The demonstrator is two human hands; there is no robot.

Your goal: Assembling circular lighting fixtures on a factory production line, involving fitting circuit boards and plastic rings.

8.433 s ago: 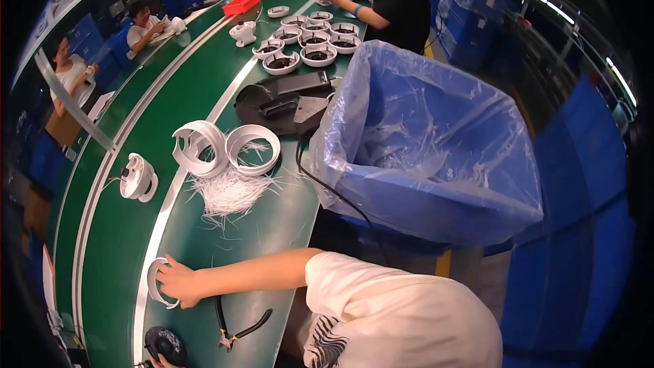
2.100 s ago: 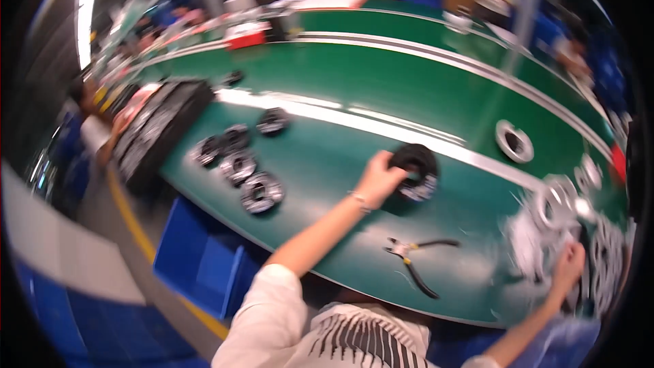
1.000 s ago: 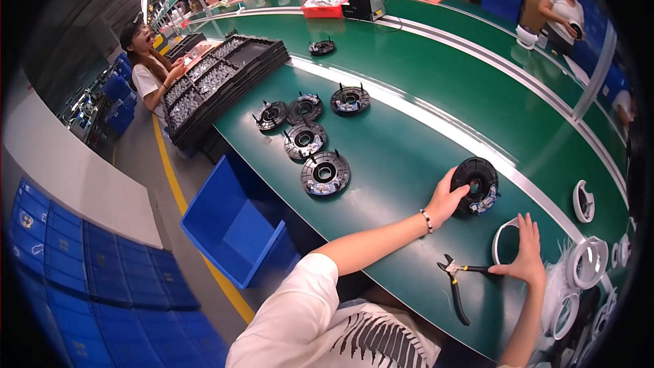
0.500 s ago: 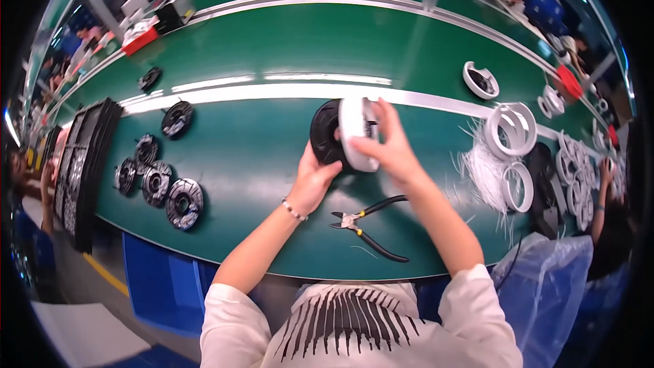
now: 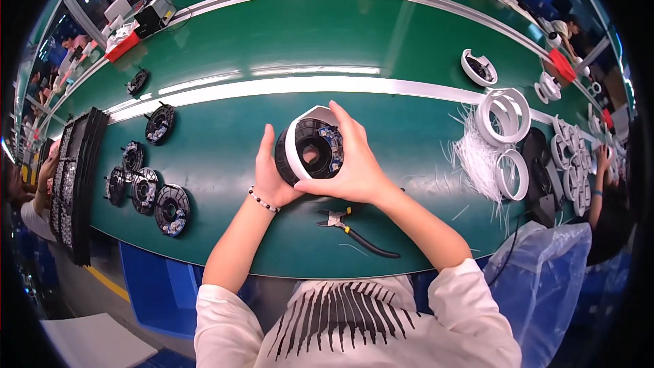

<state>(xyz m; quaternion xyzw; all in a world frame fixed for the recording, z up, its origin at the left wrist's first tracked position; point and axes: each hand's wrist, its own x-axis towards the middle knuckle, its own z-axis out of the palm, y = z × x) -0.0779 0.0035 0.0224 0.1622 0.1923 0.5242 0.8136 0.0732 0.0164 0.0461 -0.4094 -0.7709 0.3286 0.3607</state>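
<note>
Both hands hold a black round housing [image 5: 308, 133] with a white ring [image 5: 291, 153] around it, above the mat. Its open centre and a curved blue circuit board [image 5: 333, 144] face up toward me. My left hand [image 5: 271, 172] cups the housing's left side, thumb pointing up; its other fingers are mostly hidden beneath. My right hand [image 5: 357, 167] is wrapped round the right side, thumb along the near rim of the white ring. Just below the hands lie diagonal cutters [image 5: 361, 235] with black and yellow handles, partly covered by my right wrist.
Several black round housings [image 5: 172, 210] lie at the left, beside a stack of black trays [image 5: 76, 184]. At the right are white rings [image 5: 512, 174], a heap of thin white strips [image 5: 475, 157] and a clear plastic bag [image 5: 541, 286]. Other people work nearby.
The housing and white ring, earlier side by side with the ring on edge, are now nested together and tilted face up. Both hands have moved left; the view has shifted slightly.
</note>
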